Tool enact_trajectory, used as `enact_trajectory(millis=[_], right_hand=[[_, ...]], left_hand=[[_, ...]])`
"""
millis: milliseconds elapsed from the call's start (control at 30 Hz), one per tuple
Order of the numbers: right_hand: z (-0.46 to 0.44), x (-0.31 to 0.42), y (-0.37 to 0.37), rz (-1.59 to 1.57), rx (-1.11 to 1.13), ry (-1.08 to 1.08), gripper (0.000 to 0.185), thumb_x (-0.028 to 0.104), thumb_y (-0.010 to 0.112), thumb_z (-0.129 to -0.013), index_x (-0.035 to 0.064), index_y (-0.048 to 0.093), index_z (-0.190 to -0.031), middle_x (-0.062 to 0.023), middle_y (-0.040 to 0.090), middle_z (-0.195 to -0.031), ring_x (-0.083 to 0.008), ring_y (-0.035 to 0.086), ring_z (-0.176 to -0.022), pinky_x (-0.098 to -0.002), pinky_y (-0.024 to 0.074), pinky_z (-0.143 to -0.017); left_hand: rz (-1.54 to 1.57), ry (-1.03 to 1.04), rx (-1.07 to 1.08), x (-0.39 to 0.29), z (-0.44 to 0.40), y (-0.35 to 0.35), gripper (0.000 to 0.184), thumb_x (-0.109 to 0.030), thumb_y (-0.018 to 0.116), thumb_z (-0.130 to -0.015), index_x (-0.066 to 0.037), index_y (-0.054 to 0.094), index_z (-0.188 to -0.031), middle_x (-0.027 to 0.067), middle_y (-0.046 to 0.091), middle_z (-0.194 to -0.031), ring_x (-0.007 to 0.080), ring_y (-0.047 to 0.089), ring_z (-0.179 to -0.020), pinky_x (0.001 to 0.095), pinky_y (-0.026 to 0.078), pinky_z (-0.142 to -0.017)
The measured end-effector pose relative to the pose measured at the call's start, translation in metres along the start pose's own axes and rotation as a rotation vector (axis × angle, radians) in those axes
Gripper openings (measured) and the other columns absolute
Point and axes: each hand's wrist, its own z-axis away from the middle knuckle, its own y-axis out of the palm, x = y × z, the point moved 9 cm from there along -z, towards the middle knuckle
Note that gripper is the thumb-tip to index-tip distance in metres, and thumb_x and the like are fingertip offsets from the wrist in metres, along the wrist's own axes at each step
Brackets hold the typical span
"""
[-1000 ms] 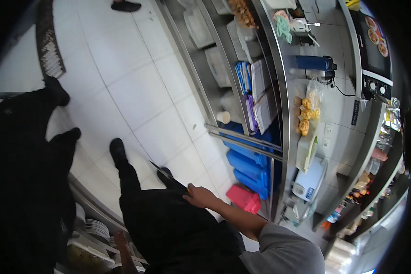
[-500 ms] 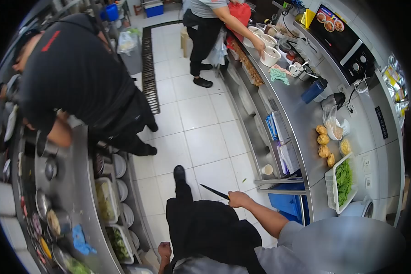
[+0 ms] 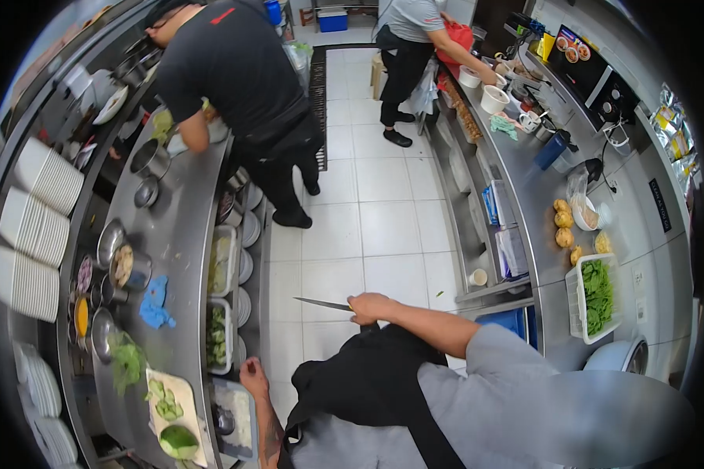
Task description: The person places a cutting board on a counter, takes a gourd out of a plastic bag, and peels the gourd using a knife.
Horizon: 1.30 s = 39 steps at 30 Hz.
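Note:
In my right hand (image 3: 369,308) is a kitchen knife (image 3: 323,303), held over the aisle with its blade pointing left. The fingers are wrapped round its handle. My left hand (image 3: 254,377) hangs beside the edge of the left steel counter (image 3: 181,234), its fingers curled in with nothing visible in them. To the left of that hand, a cutting board (image 3: 198,428) carries cut green pieces (image 3: 163,402) and a larger green, pale-topped vegetable (image 3: 178,442). Leafy greens (image 3: 127,361) lie just beyond the board.
A blue cloth (image 3: 156,303), metal bowls and stacked white dishes (image 3: 25,283) line the left side. One co-worker (image 3: 246,78) leans over that counter; another (image 3: 414,55) reaches to white tubs at the right. A lettuce container (image 3: 598,301) and potatoes (image 3: 563,223) sit on the right counter.
My view has swung left, bringing the cutting board into sight. My right hand has carried the knife leftward across my body. My left hand is now nearer the left counter.

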Motion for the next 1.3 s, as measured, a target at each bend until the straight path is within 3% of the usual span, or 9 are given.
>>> enact_trajectory(millis=[133,500,567,633,700,833,1033,1133,1300], right_hand=[[0.001,0.112,-0.007,0.034,0.043,-0.202,0.044,0.036,0.067,-0.089,0.0008,0.060,-0.115,-0.0225,0.071,-0.101,-0.0417,0.068,-0.097,-0.0518,0.0546,-0.083],[0.032,0.398,0.066,-0.149,0.030,-0.625,0.042,0.038,0.064,-0.092,0.0026,0.059,-0.115,-0.0247,0.069,-0.102,-0.0447,0.065,-0.098,-0.0506,0.0516,-0.085],[0.027,0.411,0.088,-0.184,0.022,-0.583,0.043,0.037,0.068,-0.091,0.0025,0.059,-0.116,-0.0252,0.069,-0.100,-0.0448,0.066,-0.094,-0.0505,0.0525,-0.081],[0.022,0.451,0.126,-0.175,-0.039,-0.645,0.036,0.033,0.067,-0.094,0.0040,0.053,-0.111,-0.0241,0.067,-0.085,-0.0458,0.066,-0.086,-0.0508,0.0513,-0.074],[0.033,0.465,0.115,-0.165,0.036,-0.431,0.036,0.030,0.064,-0.095,0.0037,0.051,-0.116,-0.0261,0.067,-0.089,-0.0469,0.065,-0.091,-0.0535,0.0502,-0.079],[0.026,0.475,0.118,-0.030,0.037,-0.448,0.033,0.028,0.061,-0.098,0.0037,0.052,-0.117,-0.0262,0.068,-0.093,-0.0453,0.066,-0.094,-0.0530,0.0498,-0.083],[0.017,0.530,0.150,0.029,0.280,-0.579,0.031,0.025,0.060,-0.098,0.0036,0.050,-0.119,-0.0252,0.069,-0.092,-0.0454,0.066,-0.093,-0.0546,0.0494,-0.081],[0.000,0.560,0.173,0.052,0.262,-0.713,0.031,0.020,0.059,-0.096,0.0019,0.050,-0.120,-0.0270,0.068,-0.090,-0.0465,0.066,-0.091,-0.0551,0.0507,-0.079],[-0.014,0.596,0.186,0.179,0.271,-0.815,0.029,0.012,0.055,-0.096,0.0015,0.049,-0.122,-0.0259,0.068,-0.086,-0.0459,0.067,-0.083,-0.0543,0.0533,-0.076]], left_hand=[[-0.082,0.171,-0.184,-0.129,0.027,-0.077,0.020,-0.019,0.068,-0.096,0.001,0.068,-0.102,0.0081,0.067,-0.097,0.0161,0.060,-0.087,0.0314,0.049,-0.078],[-0.307,0.383,-0.704,-0.094,0.151,-0.408,0.018,-0.011,0.065,-0.096,0.004,0.066,-0.107,0.0158,0.068,-0.109,0.0297,0.062,-0.098,0.0398,0.048,-0.083],[-0.317,0.333,-0.757,-0.073,0.158,-0.428,0.018,-0.012,0.069,-0.094,-0.002,0.068,-0.109,0.0161,0.066,-0.117,0.0327,0.061,-0.108,0.0424,0.048,-0.092],[-0.424,0.251,-0.746,-0.076,0.153,-0.446,0.021,-0.015,0.070,-0.093,-0.004,0.069,-0.110,0.0153,0.066,-0.116,0.0283,0.061,-0.108,0.0362,0.050,-0.083],[-0.367,0.214,-0.763,-0.072,0.150,-0.460,0.020,-0.015,0.073,-0.090,-0.006,0.072,-0.108,0.0149,0.066,-0.115,0.0295,0.061,-0.110,0.0371,0.049,-0.089],[-0.350,0.231,-0.655,-0.076,0.111,-0.442,0.026,-0.018,0.077,-0.087,-0.007,0.071,-0.110,0.0176,0.062,-0.123,0.0327,0.059,-0.115,0.0420,0.047,-0.097],[-0.623,0.181,-0.510,-0.051,0.090,-0.467,0.083,-0.036,0.092,-0.067,-0.007,0.055,-0.136,0.0229,0.053,-0.136,0.0427,0.047,-0.133,0.0521,0.039,-0.110],[-0.615,0.241,-0.451,-0.046,0.078,-0.463,0.087,-0.037,0.092,-0.066,-0.005,0.052,-0.137,0.0235,0.053,-0.137,0.0428,0.046,-0.134,0.0516,0.038,-0.111],[-0.589,0.195,-0.525,-0.030,0.071,-0.463,0.065,-0.031,0.087,-0.072,-0.006,0.058,-0.124,0.0203,0.051,-0.135,0.0395,0.048,-0.130,0.0489,0.037,-0.109]])
